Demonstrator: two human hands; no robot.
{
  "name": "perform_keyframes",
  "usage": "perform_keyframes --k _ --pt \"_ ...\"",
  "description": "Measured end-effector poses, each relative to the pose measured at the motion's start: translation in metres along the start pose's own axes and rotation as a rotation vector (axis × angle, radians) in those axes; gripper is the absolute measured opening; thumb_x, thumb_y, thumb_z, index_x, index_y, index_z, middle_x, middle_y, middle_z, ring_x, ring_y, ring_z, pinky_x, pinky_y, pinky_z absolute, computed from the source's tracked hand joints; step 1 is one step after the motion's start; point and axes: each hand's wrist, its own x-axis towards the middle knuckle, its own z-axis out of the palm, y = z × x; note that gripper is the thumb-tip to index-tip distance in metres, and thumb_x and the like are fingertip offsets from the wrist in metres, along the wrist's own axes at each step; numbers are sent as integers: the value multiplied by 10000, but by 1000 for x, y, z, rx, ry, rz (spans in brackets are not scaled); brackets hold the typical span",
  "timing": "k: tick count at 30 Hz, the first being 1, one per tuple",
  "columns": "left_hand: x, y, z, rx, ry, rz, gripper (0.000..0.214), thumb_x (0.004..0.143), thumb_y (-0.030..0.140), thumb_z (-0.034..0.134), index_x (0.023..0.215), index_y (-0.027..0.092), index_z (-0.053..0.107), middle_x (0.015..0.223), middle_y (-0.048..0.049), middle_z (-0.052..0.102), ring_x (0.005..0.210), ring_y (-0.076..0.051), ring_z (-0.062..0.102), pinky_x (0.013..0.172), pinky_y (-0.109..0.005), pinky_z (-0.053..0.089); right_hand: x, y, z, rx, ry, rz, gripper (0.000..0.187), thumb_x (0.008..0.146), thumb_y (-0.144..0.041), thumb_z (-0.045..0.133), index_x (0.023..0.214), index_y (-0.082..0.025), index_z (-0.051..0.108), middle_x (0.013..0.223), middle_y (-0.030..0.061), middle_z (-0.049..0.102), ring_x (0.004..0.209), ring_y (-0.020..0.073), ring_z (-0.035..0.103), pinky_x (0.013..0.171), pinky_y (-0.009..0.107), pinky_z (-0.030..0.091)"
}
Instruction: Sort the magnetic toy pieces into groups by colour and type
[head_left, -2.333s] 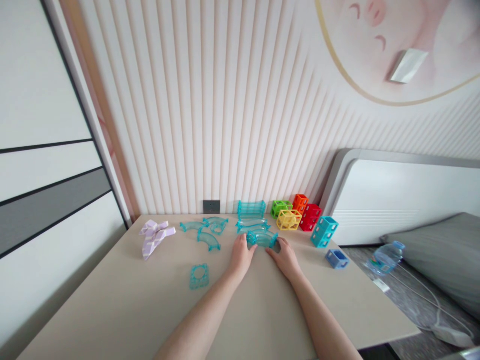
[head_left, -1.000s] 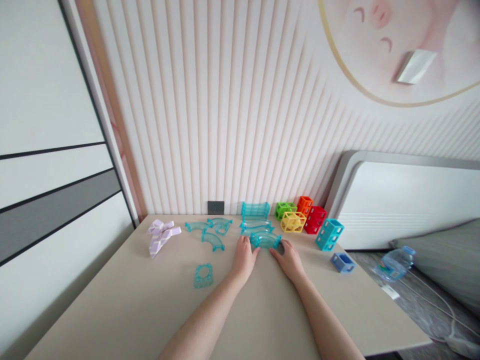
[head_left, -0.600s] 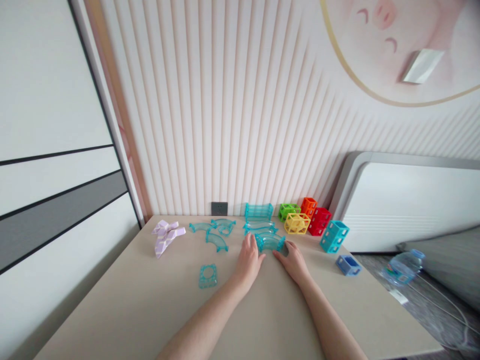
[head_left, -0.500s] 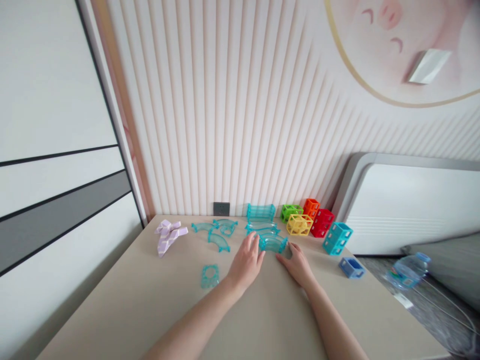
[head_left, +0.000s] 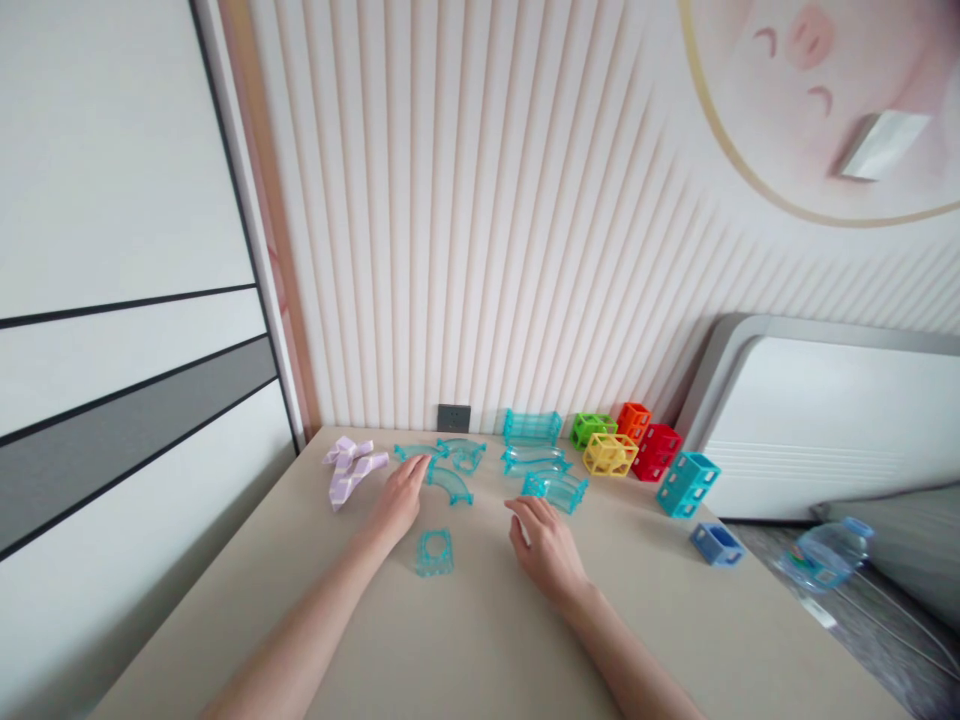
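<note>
Beside translucent, curved tracks — left hand, grip unclear — right hand, loosely parted

spread across the table: far left, a lilac piece; next to it, teal curves; nearer the front, a teal square; right of centre, three teal tracks; further right, blocks in green, yellow, orange, red, teal and blue.

Home bedroom with headboard, pillow, pig mural
</note>
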Motion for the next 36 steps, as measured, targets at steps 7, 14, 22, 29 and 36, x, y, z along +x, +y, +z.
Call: perform_keyframes --k 7,14,22,29,36 --pt "-2 -5 12 45 -134 -16 793 751 -109 350 1491 155 452 1557 -111 497 1446 -211 455 1193 -401 372 36 -38 51 -105 -178 -57 463 953 -247 572 1416 -266 573 1406 132 611 1242 298 611 1037 422 512" --pt "0 -8 13 52 -255 -39 833 770 -68 369 1563 182 322 1631 -108 371 1514 -220 336 1223 -490 295 40 -41 54 -38 -259 19 303 978 -337 608 1253 -228 673 1309 126 673 1221 278 631 1046 393 479" --pt "-1 -10 14 39 -279 -20 701 806 -16 359 1471 166 482 1610 -116 408 1503 -227 360 1228 -517 278 38 -40 54 -37 -208 52 94 931 -270 676 1005 -218 702 1044 84 734 1014 253 705 901 332 532" --pt "0 -7 8 -16 -154 -10 710 770 -44 371 1428 175 520 1554 -122 498 1458 -255 438 1200 -529 344 31 -31 50 -11 -108 31 105 940 -224 664 1039 -208 696 1176 110 733 1123 254 681 967 342 536" --pt "0 38 -13 -258 80 174 469 987 281 491 1448 204 453 1376 -138 625 1310 -258 582 1110 -447 479 25 -2 25 112 234 -134 138 982 -283 610 1084 -221 679 1217 126 716 1129 265 681 971 425 563"
